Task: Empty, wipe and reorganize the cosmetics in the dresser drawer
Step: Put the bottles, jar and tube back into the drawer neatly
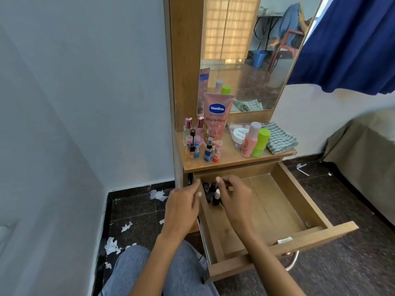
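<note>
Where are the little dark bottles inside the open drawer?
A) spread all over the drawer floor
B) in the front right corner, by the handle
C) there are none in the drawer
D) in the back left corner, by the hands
D: the small dark bottles stand bunched in the back left corner of the drawer, between the left hand and the right hand; the rest of the drawer floor looks bare wood.

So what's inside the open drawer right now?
A cluster of small dark bottles stands in the drawer's back left corner. The right hand covers some, so the count is unclear. Elsewhere, bare wood.
</note>
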Demonstrator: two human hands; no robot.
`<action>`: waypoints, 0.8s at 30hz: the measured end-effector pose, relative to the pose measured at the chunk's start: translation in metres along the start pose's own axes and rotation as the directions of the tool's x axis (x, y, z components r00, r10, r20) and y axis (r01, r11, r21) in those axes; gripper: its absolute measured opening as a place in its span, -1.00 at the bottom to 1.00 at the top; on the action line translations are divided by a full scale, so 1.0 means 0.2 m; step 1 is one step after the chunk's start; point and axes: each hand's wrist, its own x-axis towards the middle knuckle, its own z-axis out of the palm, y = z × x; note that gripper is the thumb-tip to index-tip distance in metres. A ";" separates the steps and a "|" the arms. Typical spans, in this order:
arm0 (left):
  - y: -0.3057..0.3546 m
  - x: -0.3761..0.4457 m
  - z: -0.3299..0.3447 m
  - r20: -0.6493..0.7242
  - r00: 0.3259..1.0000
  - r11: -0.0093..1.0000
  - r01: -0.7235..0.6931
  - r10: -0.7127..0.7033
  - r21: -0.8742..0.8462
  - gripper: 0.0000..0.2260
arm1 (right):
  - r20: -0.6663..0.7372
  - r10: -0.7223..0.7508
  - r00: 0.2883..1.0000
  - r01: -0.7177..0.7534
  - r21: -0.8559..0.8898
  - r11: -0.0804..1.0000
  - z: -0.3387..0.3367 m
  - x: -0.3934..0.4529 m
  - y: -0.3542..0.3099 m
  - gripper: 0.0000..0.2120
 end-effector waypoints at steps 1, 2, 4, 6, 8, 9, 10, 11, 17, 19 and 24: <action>-0.01 0.01 -0.01 -0.057 0.998 1.000 0.006 -0.007 -0.013 -0.71 | 0.003 -0.020 1.000 0.020 0.018 1.000 0.03 0.00 -0.02 -0.89; -0.03 0.02 -0.02 -0.099 0.995 1.000 0.013 -0.014 -0.010 -0.73 | 0.007 -0.036 0.999 0.036 0.037 0.999 0.06 -0.01 -0.04 -0.91; -0.05 0.05 -0.05 -0.163 0.986 1.000 0.026 -0.025 0.008 -0.74 | 0.007 -0.055 0.998 0.054 0.074 0.996 0.11 -0.01 -0.07 -0.93; -0.07 0.08 -0.07 -0.209 0.978 0.999 0.024 -0.018 0.029 -0.75 | 0.001 -0.067 0.998 0.067 0.096 0.993 0.14 -0.02 -0.07 -0.94; -0.08 0.12 -0.09 -0.241 0.970 0.998 0.024 -0.011 0.050 -0.74 | -0.011 -0.091 0.996 0.092 0.090 0.992 0.15 -0.02 -0.06 -0.94; -0.09 0.14 -0.09 -0.254 0.967 0.998 0.029 -0.014 0.059 -0.73 | -0.021 -0.101 0.995 0.103 0.078 0.992 0.14 -0.02 -0.04 -0.95; -0.09 0.16 -0.10 -0.264 0.964 0.997 0.035 -0.017 0.064 -0.73 | -0.034 -0.104 0.994 0.106 0.069 0.992 0.14 -0.02 -0.03 -0.95; -0.09 0.19 -0.10 -0.273 0.962 0.997 0.039 -0.019 0.068 -0.73 | -0.049 -0.099 0.994 0.102 0.067 0.993 0.13 -0.02 -0.01 -0.95; -0.11 0.34 -0.13 -0.290 0.957 0.994 0.010 0.021 0.105 -0.70 | -0.063 -0.069 0.996 0.074 0.078 0.994 0.13 -0.02 0.00 -0.94; -0.12 0.37 -0.13 -0.292 0.954 0.992 -0.026 0.062 0.125 -0.68 | -0.054 -0.075 0.996 0.080 0.086 0.993 0.13 -0.02 -0.01 -0.93; -0.16 0.42 -0.13 -0.286 0.953 0.982 -0.053 0.104 0.181 -0.59 | -0.048 -0.078 0.996 0.082 0.088 0.993 0.12 -0.02 -0.01 -0.93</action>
